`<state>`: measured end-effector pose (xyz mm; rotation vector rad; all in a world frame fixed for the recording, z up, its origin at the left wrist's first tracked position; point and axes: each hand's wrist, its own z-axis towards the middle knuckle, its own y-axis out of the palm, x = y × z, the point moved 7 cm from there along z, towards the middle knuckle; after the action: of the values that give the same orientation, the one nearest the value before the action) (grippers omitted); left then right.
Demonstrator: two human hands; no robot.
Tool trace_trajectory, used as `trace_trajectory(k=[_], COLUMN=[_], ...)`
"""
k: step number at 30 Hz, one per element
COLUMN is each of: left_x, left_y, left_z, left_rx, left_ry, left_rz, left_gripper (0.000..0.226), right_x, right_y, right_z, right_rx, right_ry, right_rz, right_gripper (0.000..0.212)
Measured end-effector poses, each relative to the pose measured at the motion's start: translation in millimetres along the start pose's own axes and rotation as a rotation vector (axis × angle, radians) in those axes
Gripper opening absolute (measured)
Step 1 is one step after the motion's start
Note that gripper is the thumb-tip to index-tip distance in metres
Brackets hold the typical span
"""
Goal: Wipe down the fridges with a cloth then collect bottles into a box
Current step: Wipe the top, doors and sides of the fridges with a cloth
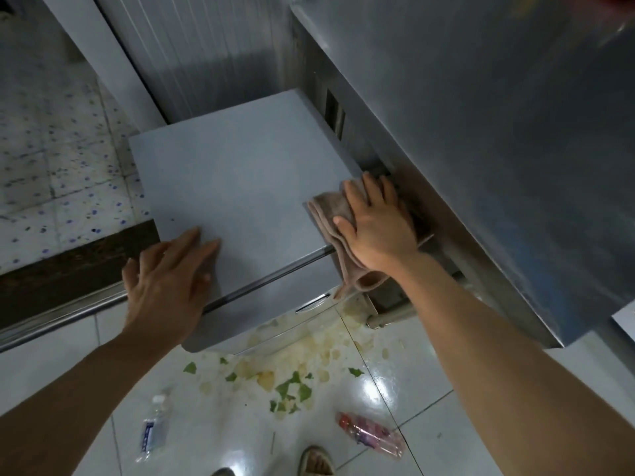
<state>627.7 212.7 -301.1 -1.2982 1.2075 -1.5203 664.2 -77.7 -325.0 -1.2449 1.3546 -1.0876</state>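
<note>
White glossy floor tiles [429, 389], littered with green leaf scraps [292, 386] and a yellowish spill [319, 345], spread beneath a small grey fridge [233, 180] seen from above, its flat top filling the middle of the view. At 3 o'clock of that top, the person's right hand [378, 228] lies flat with fingers spread, pressing a brownish-pink cloth [335, 214] onto the fridge's right edge; part of the cloth hangs over the front corner, below the wrist. Just beside the hand, at 2 o'clock, rises the steel side of a taller fridge [481, 149], which takes up the whole upper right of the view — the fingertips reach the narrow gap between the two units.

At 8 o'clock of the small fridge's top, the left hand [168, 280] rests on the front left corner, fingers straight and loosely together, holding nothing.

Two plastic bottles lie on the tiles at the bottom of the view, well apart from each other: a clear bottle [153, 431] with a blue label at 7 o'clock, and a red-capped bottle [371, 434] with a pinkish label at 5 o'clock. Between them, at 6 o'clock, the toe of a sandalled foot [316, 462] shows. A speckled floor [51, 166] lies beyond a dark threshold [68, 269] at 9 o'clock — and a pale panelled wall [206, 56] stands at 12 o'clock.
</note>
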Motion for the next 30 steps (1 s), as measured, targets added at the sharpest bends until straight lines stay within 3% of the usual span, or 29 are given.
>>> trace_trajectory(k=[7,12,16,19,22,25,30], left_x=[-15,-19,-25,-31,-36,-39,-54], left_y=[6,4,-13,-15,-12,-13,-24], left_z=[3,4,-14,-26,-26,-28,-36], left_rx=[0.0,-0.069,0.02,0.01,-0.035,-0.066,-0.045], left_ry=[0.036,0.064,0.173,0.239,0.263,0.255,0.158], left_rz=[-0.124,-0.253,-0.316,-0.389,-0.453,-0.5,-0.515], left_gripper=[0.049,0.049,0.04,0.043,0.043,0.046,0.059], right_x=[-45,-148,-136,-75,-52,-81,-178], right_y=[7,24,21,13,5,10,18], right_z=[-30,-78,-79,-48,-38,-47,-77], right_rx=[0.109,0.109,0.104,0.121,0.195,0.207,0.179], right_ry=[0.046,-0.081,-0.203,-0.013,0.173,0.23,0.08], right_rz=[-0.045,0.068,0.082,0.018,0.139,0.183,0.089], right_gripper=[0.067,0.065,0.059,0.06,0.065,0.071,0.068])
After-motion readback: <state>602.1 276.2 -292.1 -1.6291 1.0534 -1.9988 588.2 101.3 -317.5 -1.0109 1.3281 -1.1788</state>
